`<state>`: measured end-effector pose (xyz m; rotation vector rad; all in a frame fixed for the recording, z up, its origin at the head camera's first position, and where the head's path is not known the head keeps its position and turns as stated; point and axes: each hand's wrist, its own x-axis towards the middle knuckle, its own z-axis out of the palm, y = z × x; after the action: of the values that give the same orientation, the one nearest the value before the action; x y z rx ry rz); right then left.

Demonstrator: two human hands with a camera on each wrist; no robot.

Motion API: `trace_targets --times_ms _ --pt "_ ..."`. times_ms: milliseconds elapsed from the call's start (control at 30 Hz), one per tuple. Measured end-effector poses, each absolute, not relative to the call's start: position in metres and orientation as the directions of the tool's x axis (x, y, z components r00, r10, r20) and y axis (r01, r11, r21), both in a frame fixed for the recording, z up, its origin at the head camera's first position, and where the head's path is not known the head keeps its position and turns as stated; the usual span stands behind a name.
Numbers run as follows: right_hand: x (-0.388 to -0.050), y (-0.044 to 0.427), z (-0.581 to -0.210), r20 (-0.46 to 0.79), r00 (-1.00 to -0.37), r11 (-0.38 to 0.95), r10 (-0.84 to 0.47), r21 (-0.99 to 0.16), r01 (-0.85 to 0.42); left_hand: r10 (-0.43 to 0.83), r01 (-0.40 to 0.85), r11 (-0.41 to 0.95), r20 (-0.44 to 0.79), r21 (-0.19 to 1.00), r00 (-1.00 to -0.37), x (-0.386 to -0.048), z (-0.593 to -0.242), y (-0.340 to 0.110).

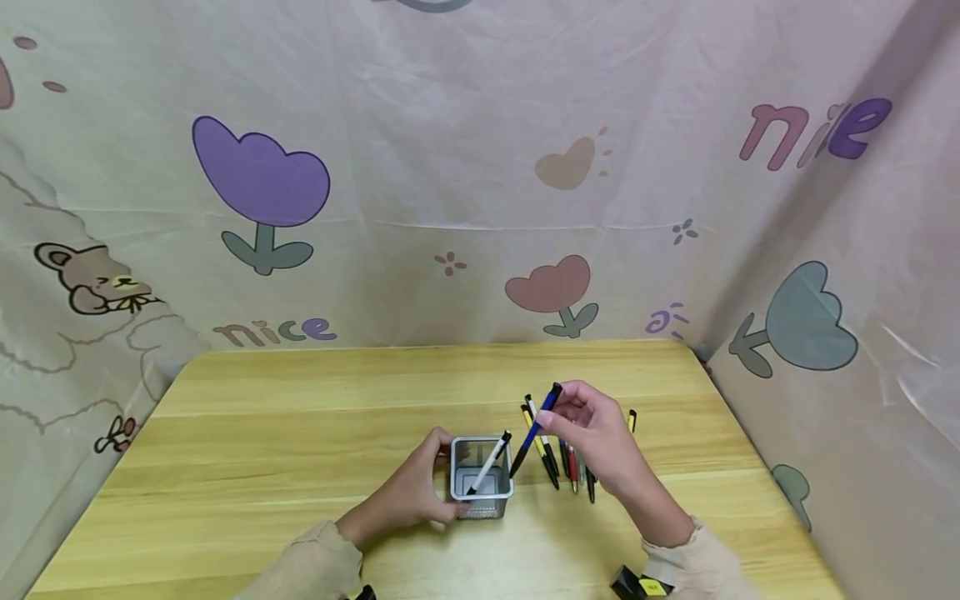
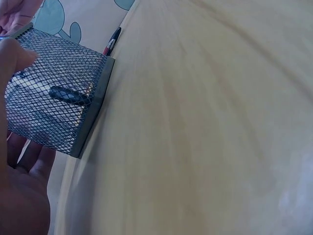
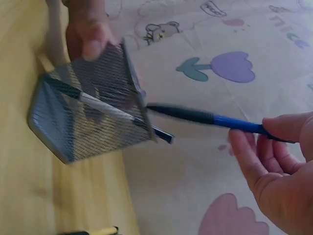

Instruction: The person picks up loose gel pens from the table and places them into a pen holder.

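A square metal mesh pen holder (image 1: pixel 482 508) stands on the table, and my left hand (image 1: pixel 408 487) grips its left side with thumb and fingers spread around it. Inside leans a white pen (image 1: pixel 489 465) with black ends, also visible through the mesh in the right wrist view. My right hand (image 1: pixel 596 433) pinches a blue pen (image 3: pixel 237 123) near its upper end. That pen slants with its black grip end lowest, close to the holder's right rim. Several pens lie beneath and beside my right hand, among them a yellow pen (image 1: pixel 536 437) and a red pen (image 1: pixel 573 468).
The wooden table (image 1: pixel 300 433) meets a patterned cloth (image 1: pixel 420 275) at its back and sides. Partly behind my right hand another yellow pen (image 1: pixel 632 419) shows. A black device with a yellow label (image 1: pixel 652 587) sits by the right sleeve.
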<state>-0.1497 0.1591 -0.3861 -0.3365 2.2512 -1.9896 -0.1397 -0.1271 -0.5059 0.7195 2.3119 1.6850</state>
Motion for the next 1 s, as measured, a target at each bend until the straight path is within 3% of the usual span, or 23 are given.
trace_targets --times_ms 400,633,1000 --pt "-0.144 0.142 -0.409 0.050 -0.949 0.113 -0.311 -0.989 -0.090 0.486 0.274 0.227 0.135 0.934 -0.863 -0.139 -0.504 -0.126" --pt "-0.143 0.137 -0.421 0.043 -0.964 0.292 -0.262 -0.949 -0.122 0.483 0.293 0.229 0.153 0.928 -0.862 -0.140 -0.505 -0.127" --pt "-0.139 0.131 -0.432 0.198 -0.936 0.483 -0.290 -0.814 -0.322 0.483 0.333 0.202 0.202 0.921 -0.852 -0.140 -0.508 -0.126"
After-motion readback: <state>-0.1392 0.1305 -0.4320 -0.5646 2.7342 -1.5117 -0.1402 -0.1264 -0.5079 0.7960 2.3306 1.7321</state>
